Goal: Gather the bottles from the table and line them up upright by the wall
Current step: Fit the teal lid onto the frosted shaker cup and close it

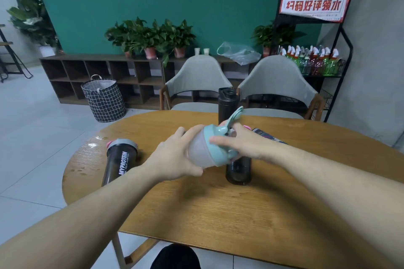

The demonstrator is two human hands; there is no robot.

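Hands meet over the middle of the wooden table [218,214], both on one shaker bottle [200,152]. It has a frosted, pale translucent body and a mint-green lid [215,144] whose flip cap stands open, pointing up and to the far right. The bottle is held tilted above the tabletop, lid toward the right. The left hand [175,157] wraps its fingers round the body, thumb underneath; the right hand [244,142] closes its fingers over the lid from the right.

Just behind and below the held bottle a dark smoky bottle [238,170] stands on the table, its top hidden by the hands. Farther back a tall black bottle [227,102] stands upright near the far edge. At the left edge a dark bottle marked MYPROTEIN [119,164] lies on its side, grey lid pointing far. Another patterned bottle [266,135] lies to the right, mostly hidden by the right wrist.
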